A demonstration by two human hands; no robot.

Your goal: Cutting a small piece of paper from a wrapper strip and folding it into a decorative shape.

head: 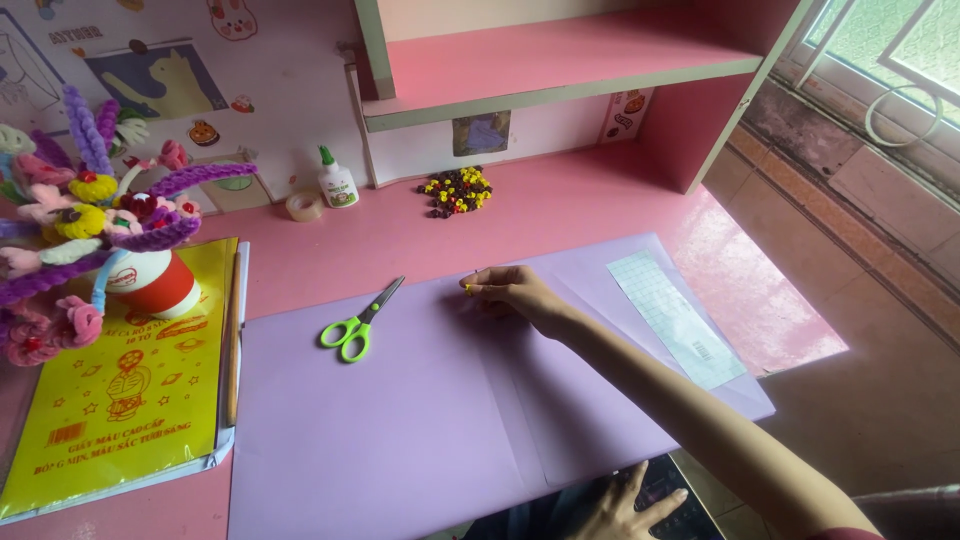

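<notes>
The right hand (510, 292) reaches out over the purple paper (400, 420). Its grip is pinched together on a tiny yellow bead (467, 286). The bead sits at the fingertips (478, 289), just above the paper near its top edge. The arm runs back from the hand to the bottom right corner.

The left hand (615, 510) is low down at the bottom edge, below the paper. Its fingers are spread apart and lie flat on something dark. It holds nothing.

The purple paper lies flat on the pink tabletop (560, 205) and covers most of the front of it. Green scissors (358, 322) lie on the paper, to the left of the right hand and well apart from it. Their blades are shut and point up and to the right. A pale blue strip (675, 318) lies on the right side of the paper.

A pile of beads (457, 191) sits farther back on the tabletop. They are dark red, yellow and black. A glue bottle (338, 182) with a green cap stands to the left of the pile. A roll of tape (304, 206) lies just beside the bottle.

On the left lies a yellow pack (120, 400). A red and white cup (150, 283) stands on it, full of fuzzy flowers (90, 200) in purple, pink and yellow. A pink shelf (560, 60) hangs above the tabletop.
</notes>
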